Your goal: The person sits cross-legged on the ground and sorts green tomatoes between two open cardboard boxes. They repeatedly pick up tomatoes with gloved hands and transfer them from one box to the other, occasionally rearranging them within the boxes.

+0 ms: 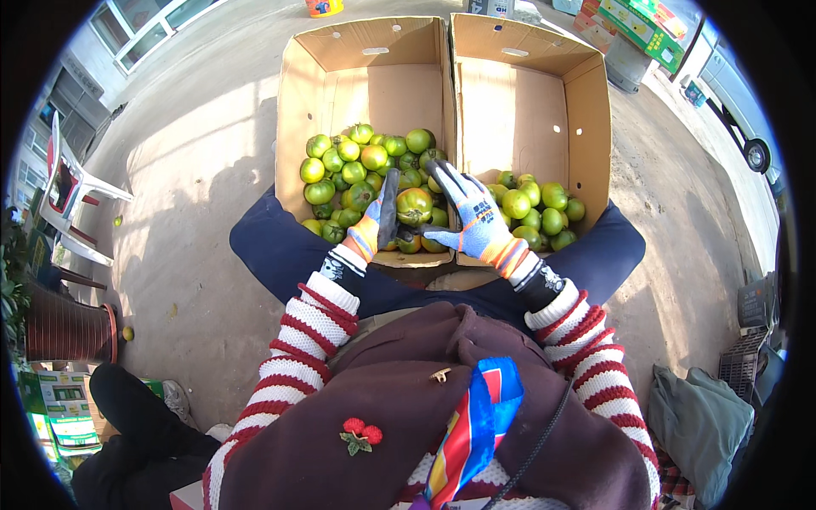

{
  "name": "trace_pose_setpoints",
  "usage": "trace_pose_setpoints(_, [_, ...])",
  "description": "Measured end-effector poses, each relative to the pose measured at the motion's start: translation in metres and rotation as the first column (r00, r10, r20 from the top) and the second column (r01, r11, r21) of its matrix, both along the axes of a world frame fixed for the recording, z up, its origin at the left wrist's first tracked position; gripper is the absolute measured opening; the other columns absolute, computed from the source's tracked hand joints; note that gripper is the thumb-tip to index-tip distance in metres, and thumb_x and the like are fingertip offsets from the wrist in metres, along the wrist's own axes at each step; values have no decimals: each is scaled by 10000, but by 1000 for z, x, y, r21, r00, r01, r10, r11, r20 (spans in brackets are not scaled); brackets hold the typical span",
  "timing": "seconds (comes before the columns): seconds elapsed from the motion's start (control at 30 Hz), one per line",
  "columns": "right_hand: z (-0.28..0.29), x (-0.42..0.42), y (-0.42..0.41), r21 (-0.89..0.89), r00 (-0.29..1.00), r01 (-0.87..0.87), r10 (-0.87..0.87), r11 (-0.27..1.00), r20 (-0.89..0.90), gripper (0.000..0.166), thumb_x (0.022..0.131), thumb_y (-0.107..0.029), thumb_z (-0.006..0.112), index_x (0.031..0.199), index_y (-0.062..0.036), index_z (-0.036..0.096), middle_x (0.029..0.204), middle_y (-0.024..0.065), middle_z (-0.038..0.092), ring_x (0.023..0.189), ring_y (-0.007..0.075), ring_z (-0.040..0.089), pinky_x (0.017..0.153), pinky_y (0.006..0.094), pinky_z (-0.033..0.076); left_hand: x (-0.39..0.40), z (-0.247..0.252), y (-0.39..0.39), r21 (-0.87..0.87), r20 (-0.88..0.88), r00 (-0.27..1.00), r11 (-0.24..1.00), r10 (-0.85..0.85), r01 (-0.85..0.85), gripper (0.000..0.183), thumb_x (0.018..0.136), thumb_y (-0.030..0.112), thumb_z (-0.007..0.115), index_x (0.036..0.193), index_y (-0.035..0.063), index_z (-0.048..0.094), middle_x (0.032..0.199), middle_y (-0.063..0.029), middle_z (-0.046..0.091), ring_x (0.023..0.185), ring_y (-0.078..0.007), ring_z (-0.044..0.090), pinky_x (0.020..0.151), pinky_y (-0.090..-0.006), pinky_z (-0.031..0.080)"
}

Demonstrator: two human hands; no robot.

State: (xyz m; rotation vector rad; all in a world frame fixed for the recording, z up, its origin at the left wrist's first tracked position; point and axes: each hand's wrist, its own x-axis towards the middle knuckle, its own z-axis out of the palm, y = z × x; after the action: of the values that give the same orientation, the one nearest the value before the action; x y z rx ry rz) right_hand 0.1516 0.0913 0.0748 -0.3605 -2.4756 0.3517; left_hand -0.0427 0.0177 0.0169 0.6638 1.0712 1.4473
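Note:
Both my hands wear blue-and-grey knit work gloves with dark coated palms. A large green tomato with an orange blush (414, 206) sits between them, over the near right corner of the left cardboard box (294, 83). My left hand (382, 213) is upright along the tomato's left side, its dark thumb below. Whether it grips the tomato cannot be told. To the right, my right hand (475, 213) is spread, thumb and fingers apart, over the wall between the boxes. Green tomatoes (354, 172) fill the near part of the left box. Fewer green tomatoes (542, 207) lie in the right box (590, 121).
My legs (268, 239) flank the boxes. At left stand a white plastic chair (64, 185) and a large brown pot (70, 325). Another person's dark-clad leg (134, 414) is at lower left. Grey-green cloth (701, 427) and a plastic crate (739, 363) lie at right.

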Motion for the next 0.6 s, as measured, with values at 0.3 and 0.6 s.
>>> trace_pose_setpoints(0.3, [-24,42,85,-685,867,157,-432,712,-250,620,789,-216,755,1324,-61,483,1151,117,599,1019,208,567,887,321,466,-81,-60,4,-151,-250,916,922,313,-357,680,882,516,552,1359,47,429,1096,-127,639,945,-224,628,772,-347,518])
trace_pose_setpoints(0.6, [-95,166,200,-898,420,-440,-885,-5,-201,630,874,-461,593,1361,-125,373,1373,173,436,1216,373,447,1013,455,409,-75,-53,21,-335,-929,54,767,-367,-547,976,728,451,735,1483,150,196,1410,-177,395,1303,-361,359,1053,-522,289])
